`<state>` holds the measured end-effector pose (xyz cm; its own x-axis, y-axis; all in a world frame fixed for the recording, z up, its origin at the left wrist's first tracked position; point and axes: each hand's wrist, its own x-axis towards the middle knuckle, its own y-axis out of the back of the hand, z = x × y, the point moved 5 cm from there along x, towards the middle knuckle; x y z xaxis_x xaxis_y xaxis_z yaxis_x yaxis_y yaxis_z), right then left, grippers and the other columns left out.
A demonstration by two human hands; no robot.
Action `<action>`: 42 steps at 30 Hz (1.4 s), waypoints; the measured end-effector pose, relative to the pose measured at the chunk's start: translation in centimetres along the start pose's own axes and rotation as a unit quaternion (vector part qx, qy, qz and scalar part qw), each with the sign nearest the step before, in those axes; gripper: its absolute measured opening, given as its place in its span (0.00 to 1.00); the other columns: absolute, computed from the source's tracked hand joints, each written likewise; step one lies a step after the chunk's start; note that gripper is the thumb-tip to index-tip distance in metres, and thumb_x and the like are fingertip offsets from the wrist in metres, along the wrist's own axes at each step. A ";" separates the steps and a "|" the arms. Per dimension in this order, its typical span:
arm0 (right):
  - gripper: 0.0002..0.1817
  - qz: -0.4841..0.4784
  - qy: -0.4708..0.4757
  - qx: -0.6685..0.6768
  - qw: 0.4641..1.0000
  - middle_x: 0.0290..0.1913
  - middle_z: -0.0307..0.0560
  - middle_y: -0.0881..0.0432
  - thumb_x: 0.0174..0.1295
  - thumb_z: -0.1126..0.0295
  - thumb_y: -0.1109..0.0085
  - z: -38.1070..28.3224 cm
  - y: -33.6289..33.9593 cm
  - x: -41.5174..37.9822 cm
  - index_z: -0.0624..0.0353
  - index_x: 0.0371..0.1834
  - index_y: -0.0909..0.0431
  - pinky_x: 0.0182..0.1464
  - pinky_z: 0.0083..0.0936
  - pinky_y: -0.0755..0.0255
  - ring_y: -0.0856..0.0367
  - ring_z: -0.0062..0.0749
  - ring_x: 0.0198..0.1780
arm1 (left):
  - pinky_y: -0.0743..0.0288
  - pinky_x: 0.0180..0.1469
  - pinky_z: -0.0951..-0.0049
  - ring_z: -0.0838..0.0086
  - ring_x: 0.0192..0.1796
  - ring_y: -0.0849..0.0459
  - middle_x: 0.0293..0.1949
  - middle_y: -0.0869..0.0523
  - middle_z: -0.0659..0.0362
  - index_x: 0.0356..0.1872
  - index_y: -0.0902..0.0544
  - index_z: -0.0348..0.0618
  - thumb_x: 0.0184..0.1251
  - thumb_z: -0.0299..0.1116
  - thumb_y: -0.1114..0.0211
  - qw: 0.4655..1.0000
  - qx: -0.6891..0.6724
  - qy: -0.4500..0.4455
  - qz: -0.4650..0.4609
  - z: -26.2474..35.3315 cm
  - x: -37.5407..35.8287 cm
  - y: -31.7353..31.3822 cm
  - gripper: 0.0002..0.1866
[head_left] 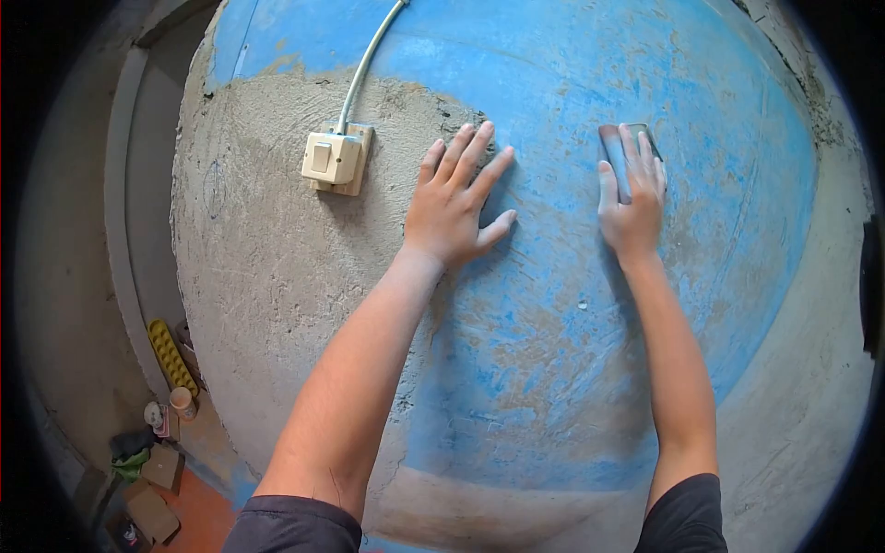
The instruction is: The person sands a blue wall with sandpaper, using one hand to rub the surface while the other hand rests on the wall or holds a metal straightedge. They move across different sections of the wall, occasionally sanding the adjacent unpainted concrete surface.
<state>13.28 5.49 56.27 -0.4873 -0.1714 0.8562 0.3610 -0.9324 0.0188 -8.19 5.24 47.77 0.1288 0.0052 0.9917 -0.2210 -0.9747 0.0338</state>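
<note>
My left hand [456, 198] lies flat on the wall with its fingers spread, over the border between rough grey plaster [267, 240] and worn blue paint [544, 249]. It holds nothing. Further right, my right hand [634, 198] presses what looks like a folded piece of sandpaper [613, 158] against the blue paint. Pale dust coats the sandpaper and the fingers of that hand. Its fingers cover much of the sheet, and a dark edge shows beyond them. Around both hands the paint is scuffed, with grey patches showing through.
A cream light switch [330, 158] sits on the plaster left of my left hand, with a white cable [371, 57] running up from it. At lower left are a yellow egg-tray-like holder [172, 357], a cup [183, 403] and cardboard boxes [152, 513] near an orange floor [205, 507].
</note>
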 end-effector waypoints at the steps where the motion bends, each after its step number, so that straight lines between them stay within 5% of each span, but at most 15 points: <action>1: 0.26 0.028 -0.026 -0.002 0.999 0.78 0.42 0.29 0.70 0.60 0.39 0.1 0.3 0.2 0.44 0.72 0.22 0.80 0.56 0.47 0.38 0.46 0.81 | 0.59 0.85 0.50 0.61 0.86 0.50 0.83 0.43 0.55 0.81 0.38 0.61 0.68 0.61 0.40 1.000 0.000 0.003 0.004 -0.1 0.1 0.1 0.42; 4: 0.25 -0.151 0.227 0.059 0.960 0.75 0.44 0.25 0.72 0.61 0.41 -3.4 -0.5 -2.2 0.46 0.72 0.23 0.80 0.55 0.46 0.34 0.46 0.79 | 0.61 0.85 0.49 0.62 0.86 0.52 0.84 0.45 0.55 0.82 0.40 0.56 0.69 0.62 0.40 1.000 0.006 0.009 -0.009 -0.1 0.0 -0.2 0.44; 8: 0.28 0.061 -0.053 0.006 0.997 0.74 0.44 0.24 0.65 0.66 0.37 3.3 0.5 0.2 0.45 0.71 0.22 0.81 0.54 0.49 0.34 0.44 0.79 | 0.61 0.85 0.48 0.62 0.86 0.51 0.83 0.44 0.55 0.82 0.38 0.57 0.69 0.62 0.41 1.000 0.006 0.011 -0.014 -0.2 0.2 -0.1 0.43; 12: 0.31 -0.219 0.276 0.070 0.933 0.76 0.46 0.26 0.64 0.63 0.36 -2.2 -0.6 -3.9 0.46 0.74 0.24 0.81 0.55 0.50 0.35 0.48 0.79 | 0.60 0.85 0.48 0.62 0.85 0.50 0.83 0.42 0.56 0.81 0.36 0.60 0.69 0.61 0.40 1.000 0.008 0.008 -0.005 -0.3 0.3 0.1 0.41; 16: 0.33 0.032 -0.034 0.018 0.999 0.77 0.43 0.27 0.61 0.64 0.33 3.0 0.7 -0.5 0.42 0.73 0.24 0.81 0.51 0.48 0.34 0.45 0.79 | 0.60 0.85 0.49 0.62 0.85 0.49 0.82 0.41 0.56 0.80 0.35 0.62 0.68 0.60 0.39 1.000 0.003 0.004 -0.003 -0.1 0.1 0.0 0.40; 19: 0.30 -0.049 0.149 0.068 0.985 0.78 0.46 0.29 0.63 0.68 0.37 1.1 -0.2 -2.4 0.44 0.72 0.22 0.81 0.50 0.49 0.34 0.44 0.80 | 0.59 0.85 0.49 0.62 0.85 0.48 0.82 0.41 0.55 0.79 0.34 0.63 0.68 0.59 0.38 1.000 0.004 0.005 0.000 -0.1 0.2 0.2 0.40; 20: 0.31 -0.167 0.303 0.076 0.935 0.77 0.46 0.27 0.62 0.66 0.36 0.0 -1.0 -4.1 0.47 0.72 0.23 0.82 0.50 0.49 0.33 0.48 0.79 | 0.59 0.84 0.49 0.62 0.85 0.48 0.82 0.41 0.55 0.79 0.34 0.63 0.68 0.59 0.37 1.000 0.005 0.004 0.002 -0.1 0.2 0.2 0.39; 21: 0.32 -0.210 0.324 0.075 0.919 0.78 0.44 0.29 0.62 0.63 0.35 -1.2 -0.7 -4.4 0.35 0.74 0.24 0.82 0.49 0.48 0.33 0.45 0.79 | 0.59 0.84 0.49 0.62 0.85 0.48 0.82 0.41 0.55 0.79 0.34 0.63 0.67 0.58 0.37 1.000 0.006 0.006 0.004 -0.1 0.2 0.2 0.39; 26: 0.34 0.075 -0.067 -0.098 0.990 0.79 0.38 0.30 0.60 0.61 0.34 5.0 0.2 -1.8 0.32 0.74 0.25 0.83 0.48 0.49 0.36 0.44 0.81 | 0.58 0.84 0.49 0.62 0.85 0.47 0.82 0.40 0.55 0.79 0.33 0.63 0.67 0.57 0.36 1.000 0.003 0.007 0.009 -0.1 0.3 0.2 0.39; 30: 0.31 -0.224 0.268 0.087 0.933 0.79 0.45 0.30 0.64 0.65 0.38 -1.0 0.5 -6.6 0.40 0.74 0.24 0.81 0.46 0.45 0.33 0.50 0.78 | 0.59 0.84 0.49 0.62 0.85 0.47 0.82 0.39 0.56 0.79 0.33 0.65 0.67 0.57 0.37 1.000 0.004 0.007 0.010 0.0 0.3 0.3 0.38; 34: 0.32 0.079 -0.193 0.035 0.977 0.81 0.45 0.33 0.64 0.64 0.36 7.3 2.1 -5.1 0.47 0.75 0.25 0.81 0.48 0.46 0.35 0.53 0.79 | 0.59 0.84 0.50 0.62 0.85 0.47 0.82 0.39 0.57 0.79 0.33 0.67 0.68 0.58 0.38 1.000 0.016 0.004 0.013 0.1 0.2 0.2 0.38; 37: 0.32 0.015 -0.053 0.016 0.998 0.80 0.46 0.32 0.65 0.63 0.36 3.8 1.2 -7.3 0.47 0.75 0.26 0.79 0.50 0.45 0.35 0.54 0.78 | 0.59 0.84 0.50 0.62 0.85 0.48 0.82 0.40 0.57 0.79 0.33 0.68 0.69 0.58 0.39 1.000 0.023 0.002 0.014 0.0 0.2 0.0 0.37; 38: 0.32 -0.086 0.065 0.004 0.994 0.80 0.46 0.33 0.66 0.61 0.36 2.1 1.3 -8.6 0.49 0.75 0.26 0.80 0.52 0.47 0.37 0.54 0.80 | 0.59 0.84 0.50 0.62 0.85 0.48 0.82 0.40 0.57 0.79 0.33 0.68 0.70 0.58 0.41 1.000 0.020 0.003 0.012 0.0 0.3 0.0 0.36; 41: 0.32 -0.116 0.078 0.046 0.989 0.82 0.48 0.36 0.66 0.62 0.37 6.2 1.9 -9.3 0.52 0.76 0.27 0.81 0.54 0.50 0.42 0.54 0.82 | 0.60 0.84 0.50 0.62 0.85 0.48 0.82 0.40 0.57 0.79 0.33 0.69 0.71 0.58 0.42 1.000 0.026 0.005 0.009 0.1 0.2 0.1 0.35; 42: 0.29 -0.030 -0.088 0.098 0.991 0.81 0.51 0.34 0.65 0.68 0.38 8.5 3.1 -8.8 0.58 0.72 0.24 0.83 0.49 0.52 0.43 0.55 0.83 | 0.60 0.84 0.50 0.62 0.85 0.48 0.82 0.40 0.57 0.79 0.34 0.69 0.72 0.59 0.42 1.000 0.027 0.003 0.009 0.1 0.3 0.1 0.35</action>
<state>25.41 6.83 53.20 -0.3730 -0.0443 0.9268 0.4916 -0.8565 0.1569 -8.10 5.09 48.06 0.1202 -0.0109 0.9927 -0.1707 -0.9853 0.0098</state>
